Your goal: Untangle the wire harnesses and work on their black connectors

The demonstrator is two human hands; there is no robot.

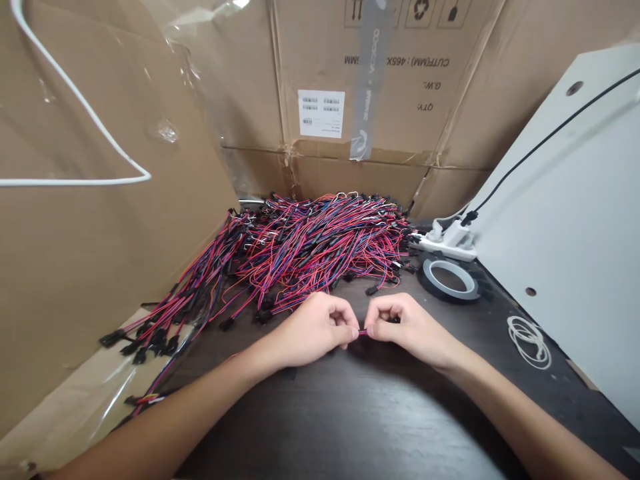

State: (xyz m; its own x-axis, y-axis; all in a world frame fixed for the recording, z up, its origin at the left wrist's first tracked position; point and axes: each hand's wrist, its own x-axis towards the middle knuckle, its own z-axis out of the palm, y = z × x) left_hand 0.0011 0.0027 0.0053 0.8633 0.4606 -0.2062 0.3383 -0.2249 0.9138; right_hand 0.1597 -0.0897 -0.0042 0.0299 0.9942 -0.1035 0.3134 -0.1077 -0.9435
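Close together over the dark table, my left hand (323, 328) and my right hand (407, 328) both pinch a wire cable (363, 332). Only a short reddish-black stretch of it shows between the fingertips; the rest is hidden by my hands. Just behind them lies a big heap of red, blue and black wire cables (320, 247) with black connectors on their ends. A looser bunch of these cables (187, 297) trails off to the left, past my left forearm.
Cardboard boxes (250, 133) wall off the back and left. At right are a roll of tape (450, 280), a power strip (447, 245) with plugs, a coiled pale cord (529, 342) and a white panel (565, 220). The dark tabletop (340, 420) stretches toward me.
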